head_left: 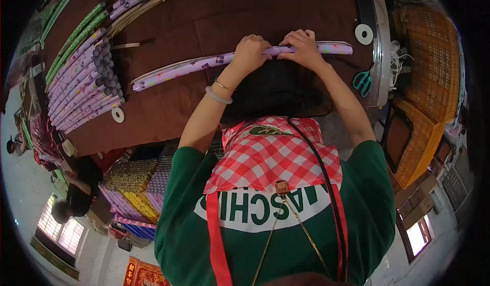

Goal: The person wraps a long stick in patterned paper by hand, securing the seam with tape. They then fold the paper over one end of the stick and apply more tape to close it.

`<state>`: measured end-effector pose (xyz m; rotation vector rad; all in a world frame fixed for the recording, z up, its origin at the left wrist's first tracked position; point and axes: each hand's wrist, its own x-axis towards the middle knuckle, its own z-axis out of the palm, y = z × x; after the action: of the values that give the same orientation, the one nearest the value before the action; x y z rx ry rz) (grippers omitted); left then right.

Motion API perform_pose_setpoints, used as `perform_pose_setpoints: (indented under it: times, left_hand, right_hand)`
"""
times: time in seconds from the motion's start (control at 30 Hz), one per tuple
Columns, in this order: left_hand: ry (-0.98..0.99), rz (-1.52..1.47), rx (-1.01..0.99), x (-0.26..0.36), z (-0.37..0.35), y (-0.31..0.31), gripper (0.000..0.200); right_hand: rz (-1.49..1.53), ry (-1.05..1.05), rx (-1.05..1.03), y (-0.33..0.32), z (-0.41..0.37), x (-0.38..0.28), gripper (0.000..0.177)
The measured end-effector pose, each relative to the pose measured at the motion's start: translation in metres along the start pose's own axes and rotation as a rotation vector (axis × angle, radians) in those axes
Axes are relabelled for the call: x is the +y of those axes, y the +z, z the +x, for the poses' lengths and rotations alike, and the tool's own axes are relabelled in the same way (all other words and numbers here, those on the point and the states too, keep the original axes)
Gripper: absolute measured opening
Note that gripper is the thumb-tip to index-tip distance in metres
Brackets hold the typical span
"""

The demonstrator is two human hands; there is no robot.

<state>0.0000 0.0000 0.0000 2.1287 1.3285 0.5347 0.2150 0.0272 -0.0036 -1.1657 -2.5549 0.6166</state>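
Observation:
A long, thin lilac paper roll [189,68] with a coloured print lies slantwise across the brown-covered table [204,20]. My left hand [250,54], with a bangle and a bracelet at the wrist, has its fingers curled around the roll near its middle. Close beside it, my right hand [301,47] grips the same roll with bent fingers, the thumb toward the left hand. A pale narrow edge runs along the far side of the roll. The undersides of the fingers are hidden.
Lilac rolls [84,89] are stacked at the left, with green rolls [76,38] behind. White tape rings lie at the left [118,114] and right [364,34]. Teal scissors [362,83] rest near the right edge. Orange crates [429,71] stand beyond. Another person [79,191] is at lower left.

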Motion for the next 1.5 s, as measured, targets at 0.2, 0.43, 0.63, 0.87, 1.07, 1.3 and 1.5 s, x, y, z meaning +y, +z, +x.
perform_pose_setpoints:
  times: [0.2,0.43,0.63,0.87,1.07,1.3,1.5]
  left_hand:
    - [0.099,-0.004,0.052,-0.009,-0.006,-0.003,0.028]
    - [0.100,-0.021,0.072,-0.007,-0.004,-0.006,0.033]
    - [0.111,-0.010,0.010,-0.008,-0.001,-0.010,0.034]
    - [0.117,-0.027,0.016,-0.008,-0.001,-0.010,0.034]
    - [0.163,-0.033,0.032,-0.011,-0.003,-0.008,0.033]
    - [0.163,0.014,0.004,-0.010,-0.005,-0.008,0.033]
    - [0.170,-0.005,0.012,-0.009,-0.007,-0.011,0.033]
  right_hand:
    - [0.018,-0.054,0.093,0.006,0.001,0.001,0.038]
    - [0.051,-0.019,0.072,0.002,0.003,-0.003,0.041]
    - [0.037,0.018,0.044,0.004,0.003,0.000,0.045]
    - [0.028,0.028,0.014,0.002,0.004,-0.001,0.045]
    - [0.047,0.026,0.010,0.002,0.003,0.000,0.045]
    - [0.059,0.019,0.031,0.002,0.005,0.000,0.045]
    - [0.085,0.028,0.028,0.003,0.003,0.000,0.045]
